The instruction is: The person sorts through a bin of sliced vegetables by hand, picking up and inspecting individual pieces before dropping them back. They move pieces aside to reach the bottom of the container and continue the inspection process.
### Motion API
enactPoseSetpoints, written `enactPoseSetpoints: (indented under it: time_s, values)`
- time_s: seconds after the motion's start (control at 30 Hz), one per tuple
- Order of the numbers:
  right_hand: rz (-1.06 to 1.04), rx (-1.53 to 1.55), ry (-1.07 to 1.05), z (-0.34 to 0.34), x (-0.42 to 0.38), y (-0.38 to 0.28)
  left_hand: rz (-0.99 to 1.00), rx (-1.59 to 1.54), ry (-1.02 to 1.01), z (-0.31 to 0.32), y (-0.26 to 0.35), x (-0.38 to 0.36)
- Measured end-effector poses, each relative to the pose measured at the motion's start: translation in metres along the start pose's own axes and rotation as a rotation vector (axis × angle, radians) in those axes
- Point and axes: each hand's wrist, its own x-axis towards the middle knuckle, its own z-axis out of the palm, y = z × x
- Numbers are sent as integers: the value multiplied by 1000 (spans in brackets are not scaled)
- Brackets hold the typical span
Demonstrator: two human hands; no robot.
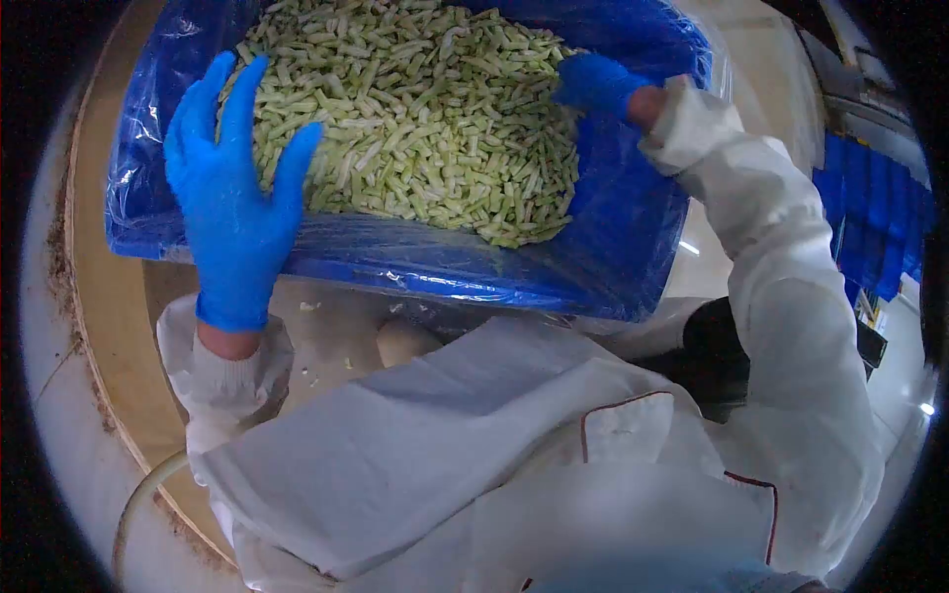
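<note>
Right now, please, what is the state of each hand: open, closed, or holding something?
Left hand: open and spread, nothing visibly held.
Right hand: at the edge of the green pieces; open or closed cannot be told.

I can read no lettering, label, brand, number or sign anywhere in my view.
</note>
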Motion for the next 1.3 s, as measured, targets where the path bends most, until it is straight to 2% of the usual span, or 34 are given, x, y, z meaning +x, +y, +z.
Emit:
enactPoseSetpoints:
  time_s: [0.1, 0.17, 0.2, 0.23, 0.3, 0.37, 0.47, 0.57, 0.6, 0.67, 0.73, 0.77, 0.8, 0.9, 0.93, 0.97, 1.0, 1.07, 1.17, 1.23, 1.3]
  values:
    - [-102, -167, 4, 39, 24, -8, -2, 0, 50, -5, -13, -11]
    - [-149, -78, 107, 30, 41, 4, -42, -4, 55, -7, -21, -21]
    - [-194, 121, 148, 12, 44, 10, -66, -9, 55, -8, -22, -26]
    - [-222, 576, 107, -14, 36, 6, -96, -60, 46, -9, -22, -29]
    - [-314, 1028, 175, -69, 1, -16, -148, -159, 22, -12, -20, -31]
    - [-460, 1004, 415, -123, -37, -45, -112, -195, 77, -13, -16, -25]
    - [-377, 890, 245, -144, -30, -52, -134, -198, 103, -22, -19, -17]
    - [-231, 423, 906, -126, -4, -49, -156, -183, 109, -26, -32, -21]
    - [-252, 281, 801, -129, -9, -50, -159, -189, 109, -24, -33, -25]
    - [-456, 449, 800, -68, 29, -80, -108, -151, 88, -16, -28, -35]
    - [-775, 224, 594, -45, -4, -142, -106, -167, 67, -11, -27, -41]
    - [-848, 254, 490, -13, -4, -167, -127, -203, 61, -8, -28, -42]
    - [-937, 82, 607, 33, 15, -192, -146, -241, 58, -6, -30, -43]
    - [-934, 8, 517, 20, 34, -167, -168, -197, -16, -6, -36, -48]
    - [-952, 10, 629, 21, 47, -148, -209, -190, -18, -7, -36, -52]
    - [-788, -100, 606, 14, 53, -136, -238, -190, -24, -8, -35, -54]
    - [-775, 92, 570, 7, 63, -115, -263, -193, -21, -8, -33, -53]
    - [-677, -277, 955, -21, 65, -80, -274, -200, -17, -7, -35, -53]
    - [-452, -275, 1116, -66, 30, -62, -264, -185, -16, -7, -37, -53]
    - [-470, 509, 531, -31, 30, -48, -259, -190, -5, -5, -39, -54]
    - [-693, 441, 320, -3, 9, -66, -263, -220, 18, 0, -39, -55]
